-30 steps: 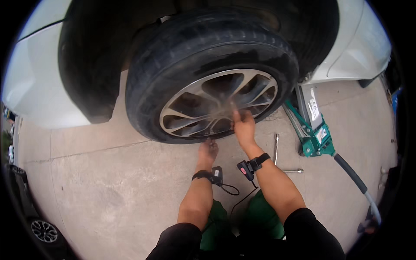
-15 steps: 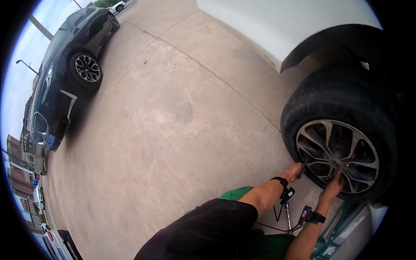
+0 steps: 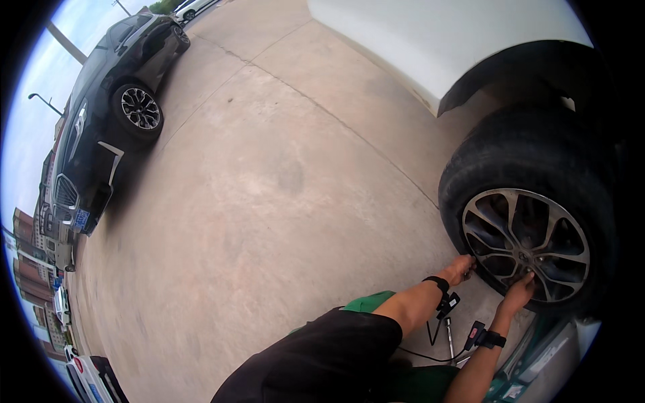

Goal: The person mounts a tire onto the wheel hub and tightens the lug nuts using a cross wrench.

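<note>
A car wheel (image 3: pixel 526 195) with a black tyre and a silver-and-black spoked rim stands under the white car's arch at the right. My right hand (image 3: pixel 519 293) reaches to the rim just below its centre. Its fingertips are pinched together near the bolt holes, and what they hold is too small to make out. My left hand (image 3: pixel 461 269) is closed beside the tyre's lower left edge. Its curled fingers hide whatever is inside. A metal bar tool (image 3: pixel 449 336) lies on the ground between my forearms.
The white car's body (image 3: pixel 450 40) overhangs the wheel. Below the wheel sits a green case or frame (image 3: pixel 537 363), partly cut off. Both wrists wear black straps with small devices, joined to a cable (image 3: pixel 426 352). A black car (image 3: pixel 101 121) is parked across the concrete ground (image 3: pixel 269 221).
My right fingertips have drawn slightly back from the rim's bolt area. My left hand stays closed by the tyre. The whole view has shifted a little.
</note>
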{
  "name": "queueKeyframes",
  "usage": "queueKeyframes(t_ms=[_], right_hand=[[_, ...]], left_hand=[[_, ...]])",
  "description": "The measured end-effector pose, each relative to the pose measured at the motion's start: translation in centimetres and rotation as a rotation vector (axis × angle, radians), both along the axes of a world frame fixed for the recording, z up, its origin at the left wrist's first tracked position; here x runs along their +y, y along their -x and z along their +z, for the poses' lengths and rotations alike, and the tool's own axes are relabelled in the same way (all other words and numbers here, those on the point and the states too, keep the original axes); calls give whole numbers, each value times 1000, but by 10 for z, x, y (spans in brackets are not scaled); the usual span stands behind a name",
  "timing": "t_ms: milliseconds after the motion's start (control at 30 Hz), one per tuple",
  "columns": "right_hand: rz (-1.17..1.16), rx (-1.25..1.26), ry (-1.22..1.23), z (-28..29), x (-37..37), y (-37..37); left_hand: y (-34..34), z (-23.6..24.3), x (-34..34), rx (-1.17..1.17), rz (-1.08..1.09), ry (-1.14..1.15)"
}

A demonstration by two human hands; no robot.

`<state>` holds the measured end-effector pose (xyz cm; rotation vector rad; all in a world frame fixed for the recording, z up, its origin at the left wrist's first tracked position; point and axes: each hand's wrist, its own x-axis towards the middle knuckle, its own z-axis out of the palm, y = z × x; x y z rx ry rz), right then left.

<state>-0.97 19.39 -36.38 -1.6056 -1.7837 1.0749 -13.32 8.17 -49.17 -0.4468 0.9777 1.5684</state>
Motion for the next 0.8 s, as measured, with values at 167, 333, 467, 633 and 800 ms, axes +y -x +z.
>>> queueKeyframes(t_ms=[167, 333, 467, 633, 800], right_hand=[[-11, -180, -514, -10, 0, 2], [-39, -76, -205, 8, -11, 8], [22, -141, -365, -8, -2, 0], [9, -84, -247, -2, -2, 4], [-31, -45, -266, -6, 1, 2]], left_hand=[[3, 8, -3, 2, 14, -5], [1, 5, -5, 3, -7, -18], [-1, 11, -2, 4, 30, -4], [0, 7, -2, 27, 8, -1], [1, 11, -1, 7, 16, -5]])
